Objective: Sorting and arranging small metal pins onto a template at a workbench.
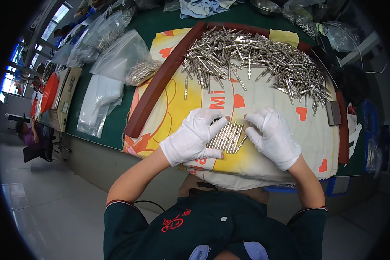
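Between my hands a row of slim silver metal pins (226, 138) lies side by side on a patterned cloth (264, 99). My left hand (194, 135), in a white glove with bare fingertips, brackets the row from the left: a finger at its far end, the thumb at its near end. At the row's right side, one more pin (242, 144) lies at a slightly different slant. My right hand (274, 135), gloved likewise, hovers close to it with thumb and forefinger apart. Beyond, a large heap of similar pins (247, 52) spreads across the cloth, and a single pin (186, 88) lies apart.
Dark red wooden rails (162, 82) border the cloth at left, back and right. A grey block (333, 113) sits by the right rail. Left of the frame are a plastic bag of metal parts (142, 71) and flat clear bags (100, 102). A metal bowl (265, 6) stands behind.
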A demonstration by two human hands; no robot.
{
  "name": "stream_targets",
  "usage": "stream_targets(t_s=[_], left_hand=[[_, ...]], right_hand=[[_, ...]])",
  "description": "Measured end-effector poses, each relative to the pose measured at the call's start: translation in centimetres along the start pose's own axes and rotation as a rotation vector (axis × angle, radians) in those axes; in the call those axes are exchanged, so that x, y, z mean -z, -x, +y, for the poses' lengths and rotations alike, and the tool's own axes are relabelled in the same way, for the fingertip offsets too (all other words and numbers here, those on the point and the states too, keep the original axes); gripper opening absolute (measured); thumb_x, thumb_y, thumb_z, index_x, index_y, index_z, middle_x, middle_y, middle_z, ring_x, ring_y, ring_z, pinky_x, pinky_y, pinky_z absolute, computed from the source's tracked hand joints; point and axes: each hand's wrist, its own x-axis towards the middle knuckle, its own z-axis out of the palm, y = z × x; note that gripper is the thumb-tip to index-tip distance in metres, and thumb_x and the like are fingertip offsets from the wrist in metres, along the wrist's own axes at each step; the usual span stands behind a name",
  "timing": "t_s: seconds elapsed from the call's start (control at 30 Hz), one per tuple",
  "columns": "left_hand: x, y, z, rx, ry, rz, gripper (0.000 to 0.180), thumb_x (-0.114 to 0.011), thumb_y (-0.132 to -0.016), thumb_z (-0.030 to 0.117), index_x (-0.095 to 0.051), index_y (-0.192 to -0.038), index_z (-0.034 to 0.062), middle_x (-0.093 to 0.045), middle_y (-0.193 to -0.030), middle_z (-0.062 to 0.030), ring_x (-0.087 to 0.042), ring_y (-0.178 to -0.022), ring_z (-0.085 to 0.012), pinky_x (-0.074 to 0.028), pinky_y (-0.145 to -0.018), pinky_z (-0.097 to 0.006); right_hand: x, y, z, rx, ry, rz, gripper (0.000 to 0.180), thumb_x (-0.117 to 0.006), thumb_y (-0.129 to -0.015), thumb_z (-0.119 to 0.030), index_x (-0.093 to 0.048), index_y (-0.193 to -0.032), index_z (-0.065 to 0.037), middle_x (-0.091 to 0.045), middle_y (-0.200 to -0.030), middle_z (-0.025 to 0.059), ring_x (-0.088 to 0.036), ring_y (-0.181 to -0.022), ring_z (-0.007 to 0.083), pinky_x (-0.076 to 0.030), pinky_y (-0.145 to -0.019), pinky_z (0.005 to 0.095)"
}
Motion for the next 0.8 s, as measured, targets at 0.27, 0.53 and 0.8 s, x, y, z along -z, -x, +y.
stream_targets(t_s=[0.27, 0.53, 0.8], left_hand=[[1.1, -1.9, -2.5, 0.433, -0.102, 0.523, 0.032, -0.074, -0.082, 0.026, -0.063, -0.100, 0.0017, -0.060, -0.093, -0.0149, -0.063, -0.080, -0.0316, -0.051, -0.070, -0.041], [1.6, -5.2, -6.5, 0.822, -0.115, 0.318, 0.051, -0.071, -0.078, 0.047, -0.066, -0.091, -0.0021, -0.067, -0.092, -0.0254, -0.068, -0.083, -0.0388, -0.054, -0.073, -0.048], [1.8, -7.8, -7.8, 0.953, 0.110, 0.335, 0.045, -0.075, -0.072, 0.036, -0.069, -0.089, -0.0045, -0.069, -0.094, -0.0263, -0.068, -0.090, -0.0404, -0.054, -0.083, -0.045]], right_hand=[[-0.9, -8.6, 3.0, -0.299, -0.117, -0.026, 0.017, -0.064, -0.084, -0.018, -0.073, -0.091, -0.005, -0.070, -0.083, 0.0181, -0.068, -0.078, 0.0362, -0.054, -0.073, 0.0453], [-3.0, -17.0, 2.9, -0.388, 0.197, -0.179, 0.036, -0.065, -0.083, -0.038, -0.074, -0.090, -0.004, -0.072, -0.093, 0.0192, -0.070, -0.088, 0.0361, -0.055, -0.079, 0.0439], [-3.7, -19.5, 3.4, -0.419, 0.328, -0.352, 0.027, -0.063, -0.081, -0.016, -0.076, -0.103, -0.009, -0.072, -0.106, 0.0181, -0.071, -0.099, 0.0333, -0.057, -0.081, 0.0433]])
